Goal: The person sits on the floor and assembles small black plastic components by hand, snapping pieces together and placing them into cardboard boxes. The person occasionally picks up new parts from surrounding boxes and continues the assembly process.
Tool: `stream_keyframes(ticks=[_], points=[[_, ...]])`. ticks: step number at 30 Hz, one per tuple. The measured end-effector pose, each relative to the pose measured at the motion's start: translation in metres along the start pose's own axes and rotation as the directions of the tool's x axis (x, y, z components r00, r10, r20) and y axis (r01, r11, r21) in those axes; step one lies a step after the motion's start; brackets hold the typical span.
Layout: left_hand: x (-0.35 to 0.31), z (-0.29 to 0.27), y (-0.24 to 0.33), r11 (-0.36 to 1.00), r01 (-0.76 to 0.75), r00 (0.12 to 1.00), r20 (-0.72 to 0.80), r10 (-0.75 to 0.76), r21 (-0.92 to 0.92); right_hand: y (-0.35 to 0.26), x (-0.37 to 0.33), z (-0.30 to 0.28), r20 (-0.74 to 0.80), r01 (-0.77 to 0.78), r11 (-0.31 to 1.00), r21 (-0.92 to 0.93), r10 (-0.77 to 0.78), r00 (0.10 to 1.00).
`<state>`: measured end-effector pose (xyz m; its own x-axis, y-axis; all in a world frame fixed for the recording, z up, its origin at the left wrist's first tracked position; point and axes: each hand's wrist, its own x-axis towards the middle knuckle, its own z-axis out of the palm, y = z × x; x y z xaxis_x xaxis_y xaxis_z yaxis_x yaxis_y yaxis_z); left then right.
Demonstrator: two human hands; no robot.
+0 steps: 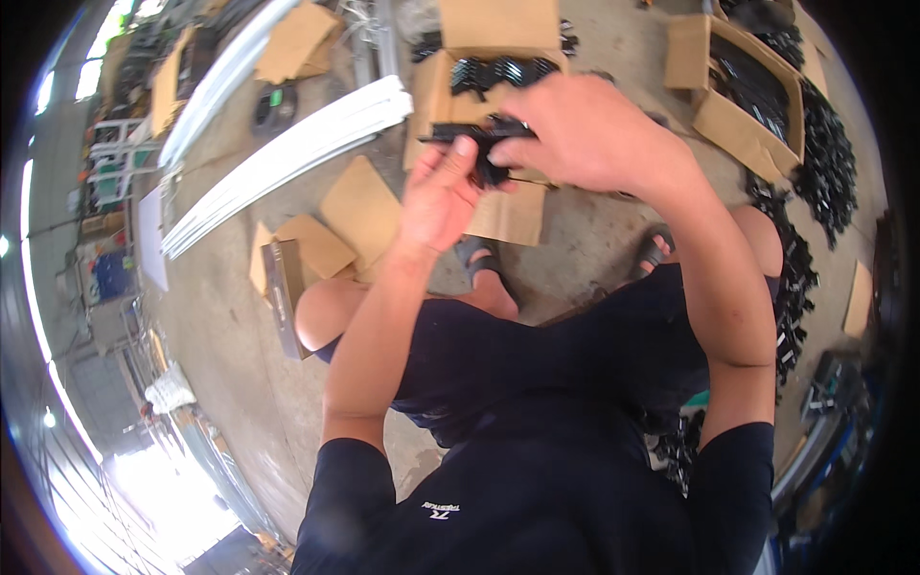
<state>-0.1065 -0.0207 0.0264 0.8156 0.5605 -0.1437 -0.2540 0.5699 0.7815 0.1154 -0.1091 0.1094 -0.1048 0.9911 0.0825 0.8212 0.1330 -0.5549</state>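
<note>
My two hands meet at the black part [485, 141], which lies right between my fingers, so neither hand is nearer: both touch it. Its longest visible edge runs roughly left to right, sticking out leftward past my left thumb, while a thicker, darker portion drops toward me between the hands. My left hand [441, 199] is curled around the near left side, thumb pressed on top, with little gap left between thumb and fingers. My right hand [589, 134] comes over from the right, thumb and forefinger drawn in close on the other end; its back hides that end, so I cannot tell its full shape. What matters most, I judge, is keeping those two grips in line along that left-right axis.

Beyond and below my fingers sits a carton [498, 24] with its flaps spread and black pieces [503, 73] inside; my right hand covers part of it. Well off to the right of my fingers stands a second carton [733, 120], with a heap of black parts [826, 163] past it. Leftward lie long white strips [297, 163], and nearer me on that side, cardboard sheets [359, 213]. Between my fingers and these side piles, I see nothing pressing on the grip.
</note>
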Motion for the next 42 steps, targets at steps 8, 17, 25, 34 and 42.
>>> stream_keyframes(ticks=[8,17,25,34,42], points=[[-0.104,0.042,0.0,0.988,-0.156,0.976,-0.155,0.156,0.015,-0.07,-0.019,-0.014,0.205,0.167,0.986,0.02,-0.168,0.964],[-0.147,0.069,-0.016,0.982,-0.168,0.95,-0.249,0.186,0.091,-0.082,-0.054,-0.044,0.314,0.223,0.959,0.177,-0.27,0.91],[-0.142,0.056,-0.038,0.986,-0.16,0.965,-0.221,0.144,-0.053,-0.051,-0.076,-0.039,0.126,0.114,0.906,0.408,-0.179,0.976],[-0.133,0.003,-0.084,0.957,-0.073,0.985,-0.168,0.026,-0.281,-0.053,-0.191,0.03,-0.091,-0.295,0.553,0.779,0.566,0.82],[-0.132,-0.008,-0.092,0.94,-0.022,0.999,-0.047,0.006,-0.34,-0.138,-0.223,0.076,0.118,-0.51,0.666,0.544,0.541,0.833]])
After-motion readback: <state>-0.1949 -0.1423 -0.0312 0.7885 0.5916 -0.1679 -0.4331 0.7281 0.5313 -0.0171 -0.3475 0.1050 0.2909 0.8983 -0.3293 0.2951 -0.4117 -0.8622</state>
